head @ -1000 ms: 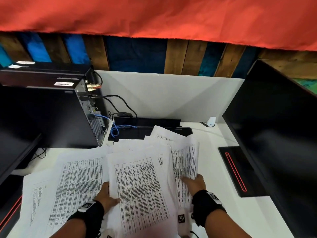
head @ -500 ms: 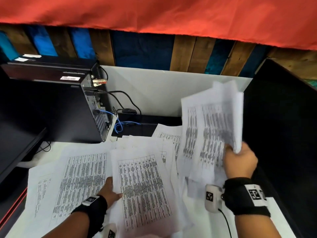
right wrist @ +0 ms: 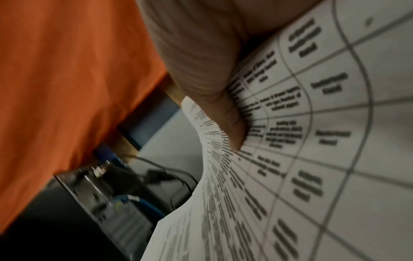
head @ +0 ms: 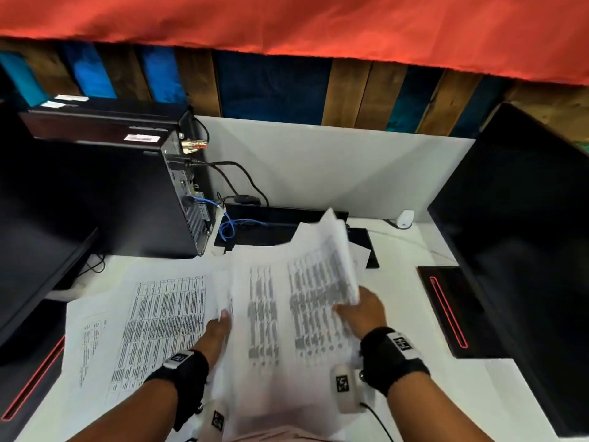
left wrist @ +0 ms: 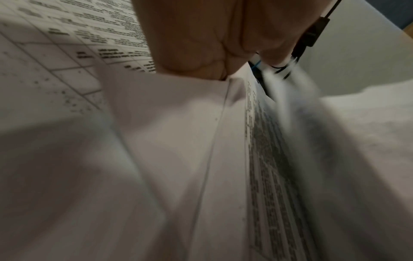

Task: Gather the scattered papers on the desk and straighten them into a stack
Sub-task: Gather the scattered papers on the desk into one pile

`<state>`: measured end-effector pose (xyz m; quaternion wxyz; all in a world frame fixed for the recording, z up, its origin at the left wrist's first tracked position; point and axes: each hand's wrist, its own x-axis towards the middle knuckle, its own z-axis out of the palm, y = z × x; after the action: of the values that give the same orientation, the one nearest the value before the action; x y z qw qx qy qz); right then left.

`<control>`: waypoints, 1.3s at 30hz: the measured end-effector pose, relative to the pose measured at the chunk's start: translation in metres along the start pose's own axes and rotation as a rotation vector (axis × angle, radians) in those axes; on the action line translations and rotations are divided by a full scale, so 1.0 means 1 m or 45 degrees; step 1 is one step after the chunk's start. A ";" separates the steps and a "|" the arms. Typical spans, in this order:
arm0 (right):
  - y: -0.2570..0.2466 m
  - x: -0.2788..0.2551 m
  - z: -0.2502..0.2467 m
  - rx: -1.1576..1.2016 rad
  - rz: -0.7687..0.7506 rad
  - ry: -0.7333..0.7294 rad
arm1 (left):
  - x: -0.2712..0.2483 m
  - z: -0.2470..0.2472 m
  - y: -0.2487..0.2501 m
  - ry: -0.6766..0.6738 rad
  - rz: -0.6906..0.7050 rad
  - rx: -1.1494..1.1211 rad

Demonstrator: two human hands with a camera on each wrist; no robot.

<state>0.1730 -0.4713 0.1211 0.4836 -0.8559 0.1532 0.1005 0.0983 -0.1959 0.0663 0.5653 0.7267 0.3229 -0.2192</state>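
1. Loose papers (head: 165, 317) with printed tables, flat on white surface (head: 411, 301); print too blurred to read.
2. Left hand (head: 216, 333) resting on them, fingers hidden under middle sheets, pose unclear.
3. Right hand (head: 363, 311), fingers clamped on raised bundle (head: 318, 275) above the pile.

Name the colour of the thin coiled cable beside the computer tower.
The cable is blue; head view.

Right hand (right wrist: 201, 67) holding a sheaf of printed tables (right wrist: 312, 159).
Thumb presses the curved top sheet; at left, orange cloth (right wrist: 67, 88) above a black computer tower (right wrist: 73, 220) with cables (right wrist: 170, 174).
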 end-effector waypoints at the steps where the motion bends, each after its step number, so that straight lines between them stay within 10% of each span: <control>1: 0.011 -0.001 0.010 -0.008 0.045 -0.054 | -0.003 0.001 0.002 0.012 -0.030 0.001; 7: 0.046 0.003 0.045 0.038 0.432 0.169 | -0.010 0.006 0.001 0.016 -0.026 0.043; 10: 0.046 -0.003 0.060 -0.047 0.284 -0.081 | -0.013 0.009 0.004 0.018 0.055 -0.036; 23: 0.052 0.015 0.020 -0.161 0.212 0.096 | 0.024 0.004 -0.013 0.182 0.059 -0.188; 39: 0.047 0.012 0.062 -0.458 -0.091 -0.402 | 0.038 0.022 0.005 0.189 0.020 -0.192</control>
<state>0.1659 -0.4426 0.0479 0.3448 -0.9067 0.0249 0.2417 0.1295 -0.2097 0.0384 0.5948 0.6988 0.3737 -0.1354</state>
